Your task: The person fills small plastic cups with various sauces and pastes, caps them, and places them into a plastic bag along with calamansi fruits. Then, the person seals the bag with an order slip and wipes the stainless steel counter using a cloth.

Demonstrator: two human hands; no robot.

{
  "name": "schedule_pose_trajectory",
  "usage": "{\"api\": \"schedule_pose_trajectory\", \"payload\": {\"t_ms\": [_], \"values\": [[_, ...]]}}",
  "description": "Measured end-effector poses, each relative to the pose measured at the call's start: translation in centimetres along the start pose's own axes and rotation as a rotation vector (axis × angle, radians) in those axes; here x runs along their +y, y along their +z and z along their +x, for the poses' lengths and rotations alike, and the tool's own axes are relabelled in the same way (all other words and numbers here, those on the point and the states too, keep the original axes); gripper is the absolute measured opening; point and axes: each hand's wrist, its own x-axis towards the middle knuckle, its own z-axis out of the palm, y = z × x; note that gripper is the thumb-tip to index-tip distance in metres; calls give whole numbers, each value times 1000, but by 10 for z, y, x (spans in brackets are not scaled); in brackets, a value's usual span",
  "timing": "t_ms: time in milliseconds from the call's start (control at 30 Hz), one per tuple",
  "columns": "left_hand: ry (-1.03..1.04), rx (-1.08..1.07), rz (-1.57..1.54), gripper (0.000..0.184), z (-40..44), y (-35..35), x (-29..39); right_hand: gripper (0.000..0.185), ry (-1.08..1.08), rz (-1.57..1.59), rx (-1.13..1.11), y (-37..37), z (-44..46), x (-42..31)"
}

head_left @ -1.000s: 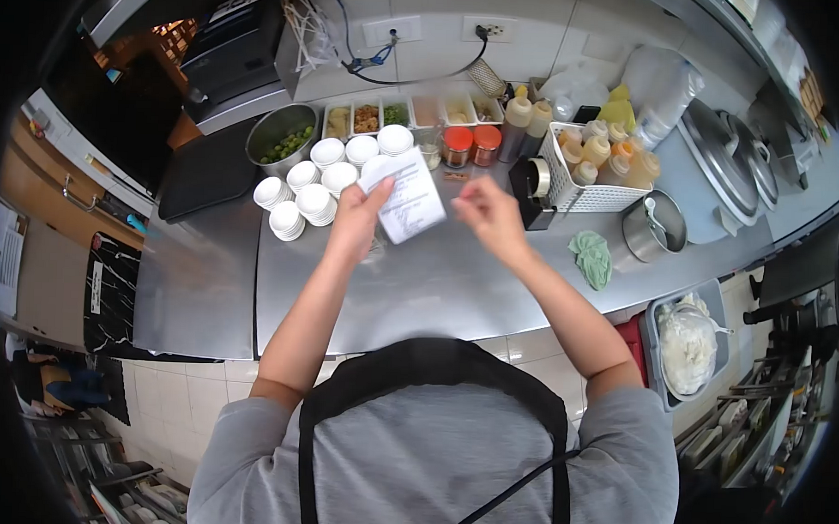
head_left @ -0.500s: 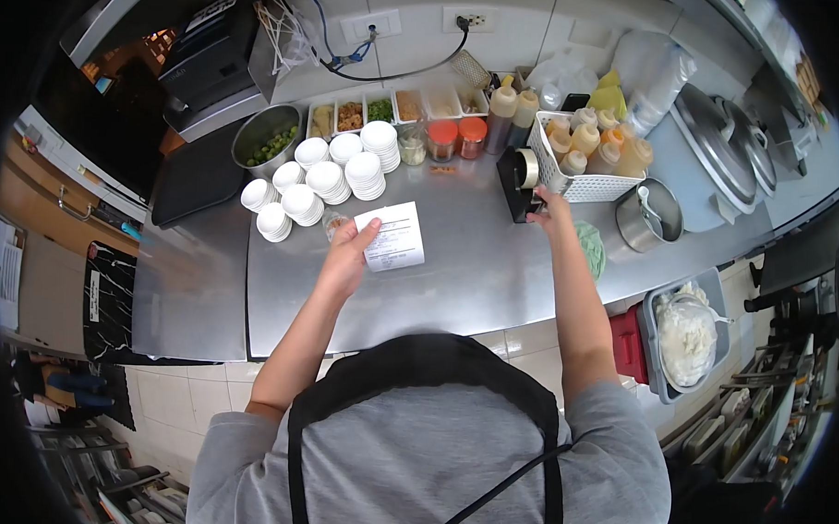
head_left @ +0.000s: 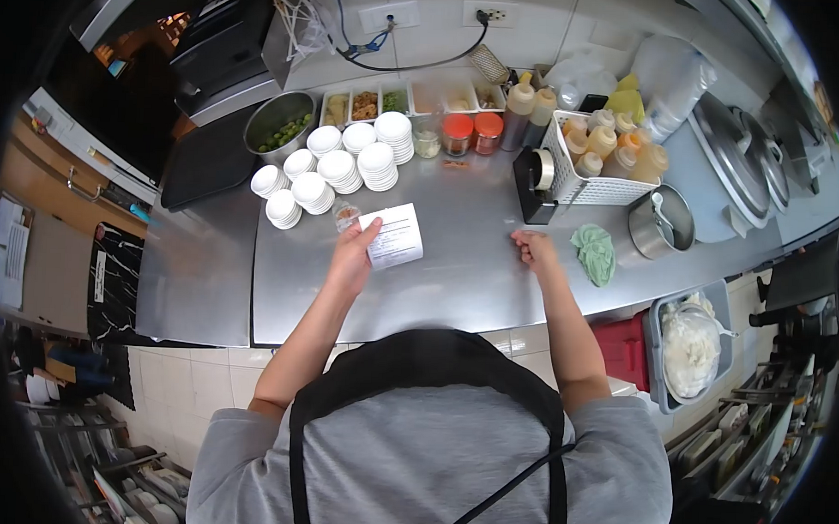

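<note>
A printed paper receipt [head_left: 398, 237] is pinched in my left hand [head_left: 350, 257], thumb on top, over the steel counter. Just beyond those fingers is a small clear container [head_left: 345, 213] with brownish contents; whether the hand also touches it I cannot tell. My right hand [head_left: 536, 251] is closed, fingertips pressed together, in front of the black tape dispenser [head_left: 535, 194] and apart from it. What sits in that pinch is too small to make out. To its right lies a crumpled green cloth [head_left: 593, 254].
Stacks of white lids or small dishes [head_left: 340, 170] stand at the left, near a pot of green pieces [head_left: 278, 128]. Behind are topping trays [head_left: 365, 106] and red-lidded jars [head_left: 472, 133]. A white basket of squeeze bottles [head_left: 598, 190] and a metal pot [head_left: 661, 224] stand right.
My right hand has drawn back from the tape dispenser toward me and closed. My left hand still holds the receipt. The whole view has shifted slightly.
</note>
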Motion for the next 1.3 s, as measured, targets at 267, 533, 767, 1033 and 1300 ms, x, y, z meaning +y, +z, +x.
{"api": "schedule_pose_trajectory", "payload": {"t_ms": [267,533,767,1033,1300], "values": [[-91,-14,-55,25,-1,10,-19,20,-505,-140,-278,185,-97,-28],[-101,-8,-58,28,-15,-8,-12,22,-733,-362,-138,224,-83,3],[435,349,895,32,-7,-79,-16,12,-636,-532,-517,238,-36,47],[567,111,796,17,72,-104,9,12,-916,-510,-426,274,-18,29],[194,31,362,9,83,-114,28,10,-693,-326,-430,304,-13,18]]}}
